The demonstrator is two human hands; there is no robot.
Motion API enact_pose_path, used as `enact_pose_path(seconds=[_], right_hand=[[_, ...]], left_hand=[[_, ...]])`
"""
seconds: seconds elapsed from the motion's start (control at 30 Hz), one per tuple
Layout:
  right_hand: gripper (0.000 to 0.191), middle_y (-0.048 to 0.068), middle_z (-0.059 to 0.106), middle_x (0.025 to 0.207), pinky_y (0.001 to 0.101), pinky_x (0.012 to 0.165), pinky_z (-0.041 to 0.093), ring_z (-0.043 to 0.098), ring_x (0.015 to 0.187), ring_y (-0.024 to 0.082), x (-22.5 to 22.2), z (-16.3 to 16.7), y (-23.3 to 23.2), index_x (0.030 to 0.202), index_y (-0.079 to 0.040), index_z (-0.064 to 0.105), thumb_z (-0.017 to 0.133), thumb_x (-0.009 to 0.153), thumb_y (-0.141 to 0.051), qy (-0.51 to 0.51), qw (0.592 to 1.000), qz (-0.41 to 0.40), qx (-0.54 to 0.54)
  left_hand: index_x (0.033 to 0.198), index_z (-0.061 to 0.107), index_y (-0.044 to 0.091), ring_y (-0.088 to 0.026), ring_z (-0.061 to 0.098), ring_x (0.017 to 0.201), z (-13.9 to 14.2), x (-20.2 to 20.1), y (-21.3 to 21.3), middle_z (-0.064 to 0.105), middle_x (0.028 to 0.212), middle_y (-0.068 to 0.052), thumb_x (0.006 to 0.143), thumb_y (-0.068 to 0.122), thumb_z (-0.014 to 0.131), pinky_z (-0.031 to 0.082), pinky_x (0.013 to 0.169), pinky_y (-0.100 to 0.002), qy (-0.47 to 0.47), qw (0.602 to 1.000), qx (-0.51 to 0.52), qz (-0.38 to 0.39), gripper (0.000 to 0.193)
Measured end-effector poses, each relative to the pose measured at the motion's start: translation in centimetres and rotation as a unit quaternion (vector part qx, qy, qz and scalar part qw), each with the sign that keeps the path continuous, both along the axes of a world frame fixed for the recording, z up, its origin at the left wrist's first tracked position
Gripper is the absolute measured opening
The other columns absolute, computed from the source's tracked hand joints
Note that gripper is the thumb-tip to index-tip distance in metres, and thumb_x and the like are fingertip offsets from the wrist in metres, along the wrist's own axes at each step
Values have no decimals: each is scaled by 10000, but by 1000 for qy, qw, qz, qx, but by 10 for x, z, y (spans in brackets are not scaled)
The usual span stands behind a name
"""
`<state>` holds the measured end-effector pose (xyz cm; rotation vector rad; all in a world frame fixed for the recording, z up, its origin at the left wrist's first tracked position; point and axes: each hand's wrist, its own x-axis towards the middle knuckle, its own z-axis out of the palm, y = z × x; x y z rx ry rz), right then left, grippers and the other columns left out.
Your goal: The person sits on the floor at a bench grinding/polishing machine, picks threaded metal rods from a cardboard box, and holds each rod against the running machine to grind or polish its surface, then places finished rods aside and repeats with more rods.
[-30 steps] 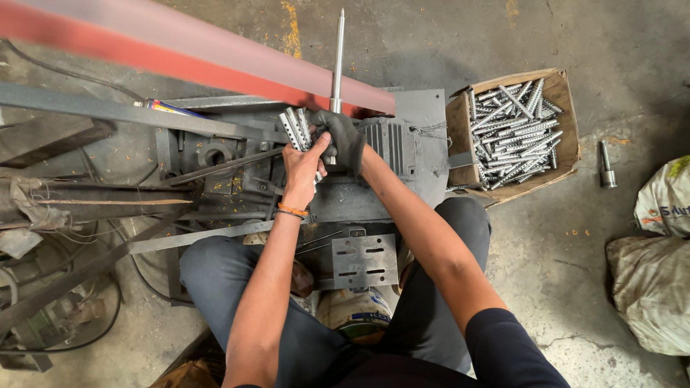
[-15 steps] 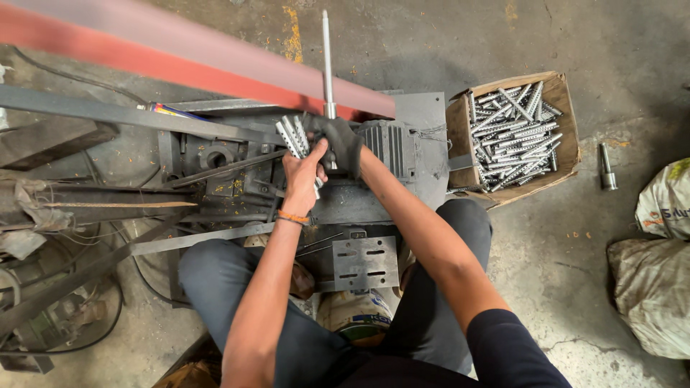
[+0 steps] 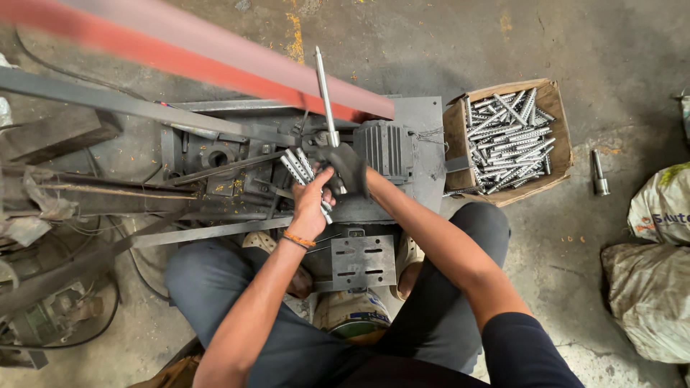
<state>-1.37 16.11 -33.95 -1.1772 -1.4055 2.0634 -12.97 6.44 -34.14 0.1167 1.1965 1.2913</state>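
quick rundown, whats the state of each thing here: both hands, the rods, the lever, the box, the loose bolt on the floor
left hand: bare, closed on a bunch of threaded rods
right hand: in a dark glove, gripping the lever
lever: standing up, tilted slightly left
cardboard box: open, full of threaded rods lying jumbled
loose bolt: lying alone on the floor
sacks: slumped on the floor

A brown cardboard box (image 3: 553, 122) stands open on the concrete floor, just right of the grey machine, its flaps torn and its inside filled with silvery ribbed metal rods (image 3: 507, 140). At the right edge lie two pale woven sacks (image 3: 658, 287), one above the other; the upper sack (image 3: 661, 205) bears what looks like green and dark print.
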Motion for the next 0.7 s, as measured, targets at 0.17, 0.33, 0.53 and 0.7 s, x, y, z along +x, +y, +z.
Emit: enact_pose_path(seconds=[0.17,0.33,0.53,0.7], right_hand=[[239,67,707,759,279,448,512,622,489,107,10,-10,-22,957,-11,679,526,930,-192,-92,935,131,316],[403,106,682,703,294,438,478,584,475,135,7,-1,-40,905,49,717,589,990,-323,-8,1000,-9,-21],[372,135,666,651,376,418,505,617,442,206,4,17,-53,855,33,695,591,952,-310,-12,997,-28,-73],[255,118,690,859,330,595,544,672,689,210,7,29,-72,1099,-68,732,547,987,-203,-163,833,124,514]], left_hand=[[1326,602,109,-95,445,442,-4,6,-23,556,712,19,775,122,832,398,428,-299,-23,999,-28,5,597],[1259,647,98,-94,449,447,-2,9,-37,556,695,23,777,109,828,400,428,-298,-25,999,-36,7,515],[1129,666,76,-106,479,457,4,4,-41,565,687,3,788,88,803,410,427,-302,-17,999,-29,5,368],[988,619,-18,-151,508,443,31,-11,-53,569,715,-68,856,63,751,450,393,-321,41,996,77,8,204]])
